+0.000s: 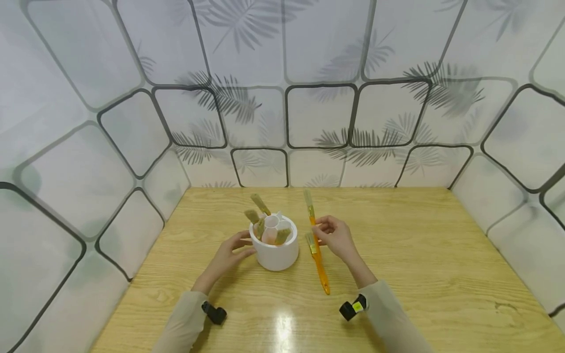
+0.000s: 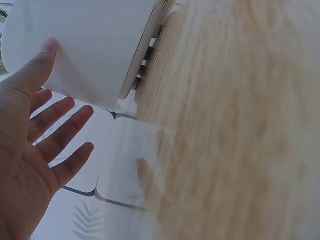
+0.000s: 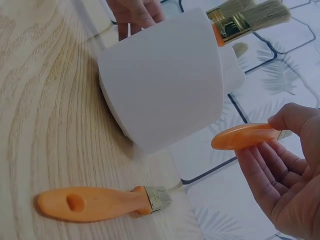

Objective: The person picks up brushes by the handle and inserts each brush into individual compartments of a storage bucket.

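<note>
A white round brush holder (image 1: 277, 257) stands on the table with several paintbrushes (image 1: 282, 236) in it, bristles up. At its left side is my left hand (image 1: 231, 254); in the left wrist view the thumb (image 2: 42, 62) rests against the white wall while the other fingers stay loosely extended. To the right of the holder, my right hand (image 1: 336, 238) pinches an orange-handled paintbrush (image 3: 245, 136) between thumb and fingers, bristles pointing away from me. Below it a second orange paintbrush (image 1: 322, 274) lies on the wood, close to the holder.
The wooden table (image 1: 441, 274) extends to both sides and toward me. Patterned white cloth walls (image 1: 322, 117) enclose it at the back, left and right. Each wrist carries a small black camera (image 1: 215, 313).
</note>
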Available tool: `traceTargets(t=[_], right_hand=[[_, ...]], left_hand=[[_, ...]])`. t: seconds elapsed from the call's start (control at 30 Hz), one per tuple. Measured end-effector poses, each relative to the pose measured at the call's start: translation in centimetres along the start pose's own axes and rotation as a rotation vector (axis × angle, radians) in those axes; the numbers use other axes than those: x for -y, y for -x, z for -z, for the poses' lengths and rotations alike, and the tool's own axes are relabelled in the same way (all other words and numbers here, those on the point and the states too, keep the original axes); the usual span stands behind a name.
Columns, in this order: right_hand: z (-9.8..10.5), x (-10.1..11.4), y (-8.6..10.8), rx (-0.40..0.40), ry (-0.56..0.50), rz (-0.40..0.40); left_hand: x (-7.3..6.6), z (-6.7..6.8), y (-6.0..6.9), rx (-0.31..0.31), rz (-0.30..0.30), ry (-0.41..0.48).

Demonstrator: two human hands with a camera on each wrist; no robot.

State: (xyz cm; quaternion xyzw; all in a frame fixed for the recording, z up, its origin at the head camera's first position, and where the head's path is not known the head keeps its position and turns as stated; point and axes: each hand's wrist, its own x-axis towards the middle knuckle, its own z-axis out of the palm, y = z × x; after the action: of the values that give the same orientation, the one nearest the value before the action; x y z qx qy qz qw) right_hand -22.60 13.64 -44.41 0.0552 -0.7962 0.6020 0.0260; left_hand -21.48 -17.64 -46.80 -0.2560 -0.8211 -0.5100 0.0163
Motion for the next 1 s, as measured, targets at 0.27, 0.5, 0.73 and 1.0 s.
traceTargets(t=[0.27, 0.5, 0.73, 1.0], right_hand=[[0.1, 3.2, 1.4, 0.004, 0.012, 0.056], [0.0, 4.2, 1.7, 0.004, 0.009, 0.070], [-0.1, 4.6, 1.7, 0.009, -0.003, 0.090], [-0.4, 3.3, 0.7, 0.004, -0.031, 0.108]], left_hand=[[-0.1, 0.0, 0.0, 0.001, 0.005, 0.003], [0.0, 0.0, 0.0, -0.005, -0.004, -0.008], [0.0, 0.0, 0.0, -0.007, -0.012, -0.009], [-0.2, 0.0, 0.0, 0.001, 0.003, 0.000]])
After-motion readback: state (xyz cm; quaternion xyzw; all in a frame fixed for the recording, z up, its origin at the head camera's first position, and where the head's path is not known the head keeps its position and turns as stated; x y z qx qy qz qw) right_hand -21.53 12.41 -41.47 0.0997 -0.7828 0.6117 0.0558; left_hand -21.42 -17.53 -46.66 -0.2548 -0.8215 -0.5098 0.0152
